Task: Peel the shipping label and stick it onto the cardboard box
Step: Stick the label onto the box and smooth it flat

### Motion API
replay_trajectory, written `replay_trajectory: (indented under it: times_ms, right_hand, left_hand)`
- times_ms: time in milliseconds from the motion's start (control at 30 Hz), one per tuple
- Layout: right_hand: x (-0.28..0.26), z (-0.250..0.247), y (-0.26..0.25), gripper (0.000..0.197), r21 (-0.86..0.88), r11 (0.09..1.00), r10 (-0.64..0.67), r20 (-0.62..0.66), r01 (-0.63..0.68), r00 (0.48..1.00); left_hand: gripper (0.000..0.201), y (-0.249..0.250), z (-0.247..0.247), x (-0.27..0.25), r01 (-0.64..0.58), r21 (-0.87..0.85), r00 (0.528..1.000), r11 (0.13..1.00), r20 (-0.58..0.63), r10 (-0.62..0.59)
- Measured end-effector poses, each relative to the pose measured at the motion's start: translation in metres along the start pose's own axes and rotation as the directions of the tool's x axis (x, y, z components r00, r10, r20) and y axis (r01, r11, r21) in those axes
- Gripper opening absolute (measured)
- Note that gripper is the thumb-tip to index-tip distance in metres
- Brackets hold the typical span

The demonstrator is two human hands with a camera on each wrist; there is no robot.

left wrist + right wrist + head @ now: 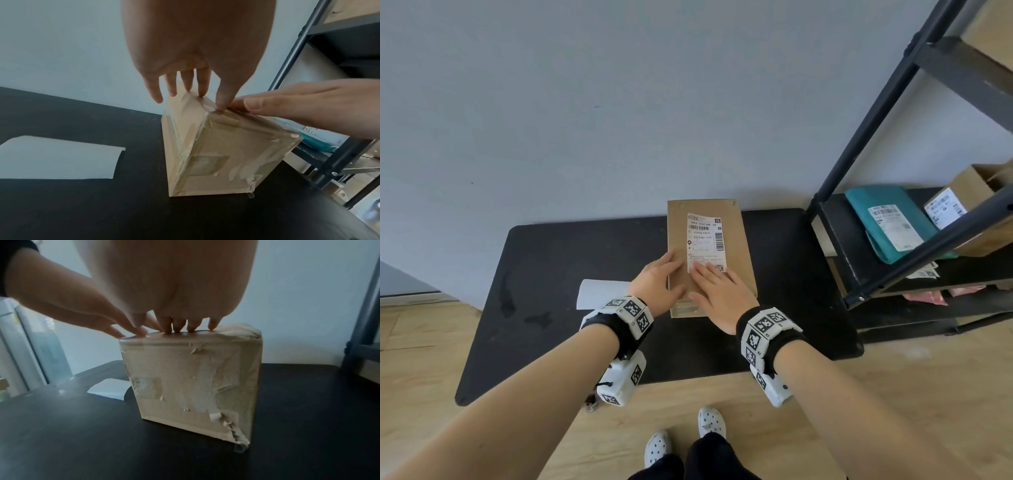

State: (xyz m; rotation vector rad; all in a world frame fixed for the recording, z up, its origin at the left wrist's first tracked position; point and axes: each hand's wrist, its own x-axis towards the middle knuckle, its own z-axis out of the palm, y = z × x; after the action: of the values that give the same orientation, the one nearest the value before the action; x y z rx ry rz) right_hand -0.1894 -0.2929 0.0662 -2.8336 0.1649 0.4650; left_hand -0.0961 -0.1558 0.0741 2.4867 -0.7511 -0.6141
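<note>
The label (705,241) already lies stuck on top of the box (739,260) at the table's (558,246) twelve o'clock edge, both flat hands, left (659,277) and right (719,291), grasping nothing, apparently smoothing its near end.

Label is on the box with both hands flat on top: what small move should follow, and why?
Probably slide the right hand up the shipping label to press it flat. Its fingers cover only the near edge, the far part is untouched, and the left hand steadies the cardboard box.

Brown box (678,240), white barcoded label (705,240)
</note>
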Motion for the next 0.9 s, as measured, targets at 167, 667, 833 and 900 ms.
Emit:
replay_trajectory:
  times_ms: [167, 667, 833, 900]
  right_hand:
    - [-0.015, 0.000, 0.018, 0.061, 0.008, 0.995, 0.104, -0.021, -0.104, 0.994]
    - [0.004, -0.020, 0.038, 0.061, -0.007, 0.989, 0.148, 0.041, -0.148, 0.988]
    - [0.038, -0.041, 0.053, 0.063, 0.003, 0.987, 0.158, 0.112, -0.159, 0.981]
    - [0.051, -0.049, 0.058, 0.064, 0.022, 0.988, 0.149, 0.131, -0.153, 0.980]
  left_hand:
    - [0.063, 0.002, -0.001, -0.001, -0.007, 0.082, 1.000, 0.997, -0.007, 0.008]
    - [0.093, 0.014, -0.019, 0.026, -0.002, 0.182, 0.987, 0.983, 0.161, -0.028]
    - [0.098, 0.015, -0.021, 0.032, 0.010, 0.191, 0.981, 0.981, 0.186, -0.046]
    - [0.098, 0.013, -0.020, 0.030, 0.015, 0.179, 0.981, 0.984, 0.185, -0.049]
